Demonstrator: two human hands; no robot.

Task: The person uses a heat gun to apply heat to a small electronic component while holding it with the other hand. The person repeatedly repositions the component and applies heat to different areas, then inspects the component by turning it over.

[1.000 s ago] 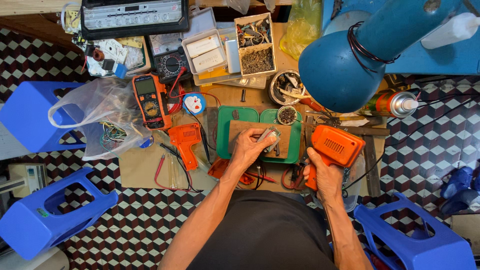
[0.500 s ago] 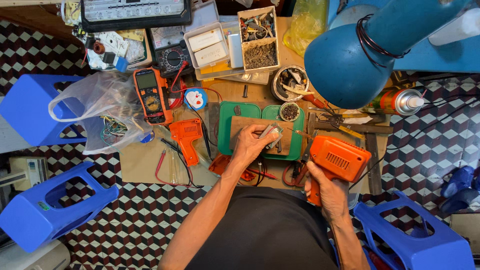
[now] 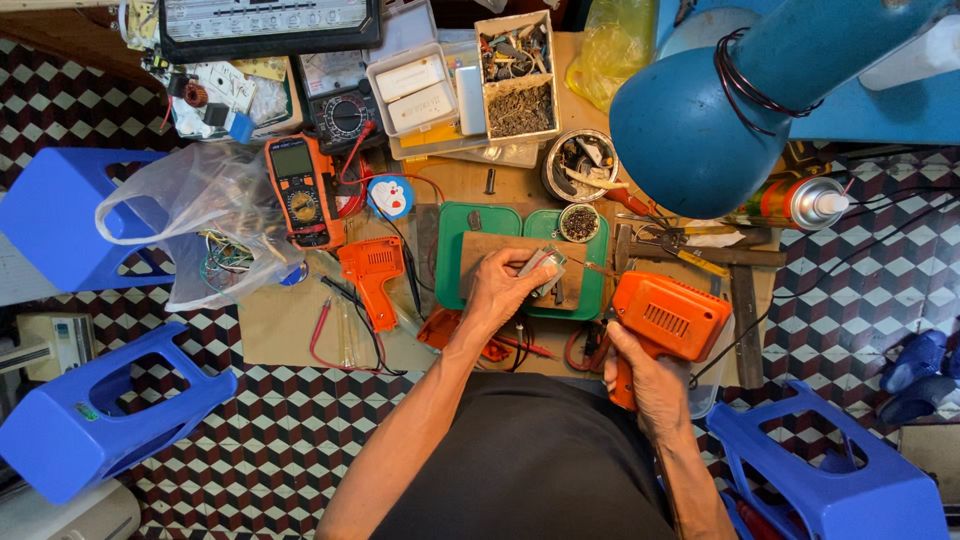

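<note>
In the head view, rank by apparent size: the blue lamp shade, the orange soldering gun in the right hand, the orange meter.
1. Blue lamp shade, though nearest the camera.
2. Orange soldering gun.
3. Orange meter, close to the gun in size.

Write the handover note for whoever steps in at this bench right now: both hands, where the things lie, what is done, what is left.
Left hand: grip closed on a small grey metal part, held over the wooden block on the green tray.
Right hand: grip closed on the handle of the orange soldering gun, its tip pointing toward the part, whether touching cannot be told.
Nearby: second orange gun lying left of the tray, orange multimeter beyond it.
Done: part and tool both in hand.
Left: any joint on the part is too small to judge; check it first.
</note>
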